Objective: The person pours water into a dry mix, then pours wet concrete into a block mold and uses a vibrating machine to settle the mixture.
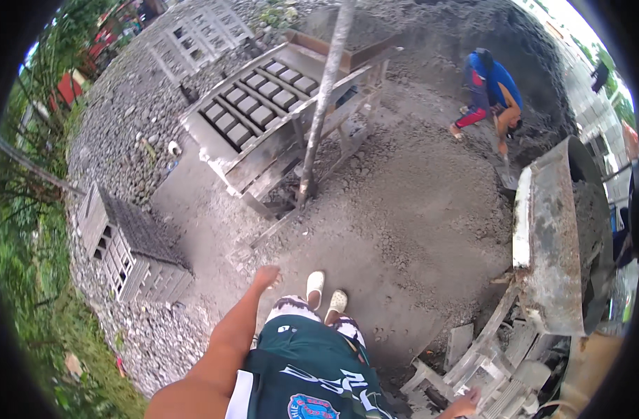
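My left hand [267, 277] hangs in front of me over the grey ground, left of my feet, with its fingers loosely bent and nothing in them. My right hand [463, 404] is low at the right, beside a dusty motor-like part [531, 377] and a wooden frame [476, 363]. Its fingers look slightly apart; whether they touch the frame I cannot tell. Above these parts sits a big rusty metal drum [551, 244] with grey material inside. Ahead of me, a wooden stand [225, 164] carries a dark mold [239, 133] with rows of grey blocks.
A slanted pole [325, 105] rises beside the stand. Stacked hollow blocks [145, 241] stand at left, with more blocks [201, 38] behind. A co-worker in blue [504, 84] bends with a shovel [506, 173] by a dark sand pile [445, 42]. Loose gravel [124, 140] covers the left ground.
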The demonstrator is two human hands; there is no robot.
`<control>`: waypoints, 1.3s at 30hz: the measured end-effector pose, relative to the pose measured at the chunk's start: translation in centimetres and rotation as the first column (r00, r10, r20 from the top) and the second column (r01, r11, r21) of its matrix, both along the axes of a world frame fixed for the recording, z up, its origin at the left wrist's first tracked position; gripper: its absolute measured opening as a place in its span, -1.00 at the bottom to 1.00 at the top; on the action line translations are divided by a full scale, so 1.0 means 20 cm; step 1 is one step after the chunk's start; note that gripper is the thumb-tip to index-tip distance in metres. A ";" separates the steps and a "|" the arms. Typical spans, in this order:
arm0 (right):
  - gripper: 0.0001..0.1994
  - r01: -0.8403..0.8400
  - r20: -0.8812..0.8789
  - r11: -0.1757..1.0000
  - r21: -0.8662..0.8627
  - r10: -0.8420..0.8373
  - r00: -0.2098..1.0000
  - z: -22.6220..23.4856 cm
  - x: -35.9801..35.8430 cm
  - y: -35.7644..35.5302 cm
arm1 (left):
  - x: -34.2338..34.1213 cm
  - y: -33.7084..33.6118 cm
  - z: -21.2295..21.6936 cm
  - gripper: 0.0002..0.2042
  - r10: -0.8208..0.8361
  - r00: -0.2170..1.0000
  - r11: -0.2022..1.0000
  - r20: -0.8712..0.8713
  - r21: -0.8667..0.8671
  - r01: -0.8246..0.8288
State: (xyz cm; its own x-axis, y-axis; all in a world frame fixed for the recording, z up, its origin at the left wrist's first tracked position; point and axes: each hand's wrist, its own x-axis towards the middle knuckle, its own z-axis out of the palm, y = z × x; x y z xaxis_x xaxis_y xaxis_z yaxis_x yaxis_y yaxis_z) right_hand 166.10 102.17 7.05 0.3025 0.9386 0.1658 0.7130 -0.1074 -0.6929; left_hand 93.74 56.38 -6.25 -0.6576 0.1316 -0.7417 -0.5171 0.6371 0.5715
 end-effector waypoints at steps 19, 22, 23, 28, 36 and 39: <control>-0.67 -0.950 -0.008 0.238 -0.204 0.970 0.245 -0.13 -3.93 -1.16 | 1.53 -2.01 0.06 -0.61 0.611 0.697 0.769 0.376 -0.074 -0.635; -0.80 -1.000 0.040 0.022 0.006 0.999 0.022 0.04 -4.36 -1.74 | 1.13 -2.35 -0.01 -0.65 0.542 0.713 0.804 0.444 -0.030 -0.593; -0.89 -0.999 0.016 -0.032 -0.029 0.999 -0.032 0.06 -4.49 -1.96 | 0.96 -2.49 -0.07 -0.66 0.554 0.696 0.796 0.458 -0.044 -0.604; -0.65 -0.944 -0.135 -0.302 -0.134 0.949 -0.285 -0.17 -4.82 -2.94 | -0.15 -3.32 -0.06 -0.71 0.632 0.684 0.762 0.363 -0.130 -0.635; -0.63 -0.868 -0.081 0.300 -0.396 0.930 0.359 0.21 -4.89 -3.25 | -1.77 -4.52 0.06 -0.73 0.205 0.802 0.896 -0.560 -0.223 -0.384; -0.52 -0.812 0.055 0.493 -0.312 0.863 0.503 0.05 -4.60 -3.03 | -2.50 -4.26 0.12 -0.66 -0.008 0.787 0.941 -0.617 -0.270 -0.202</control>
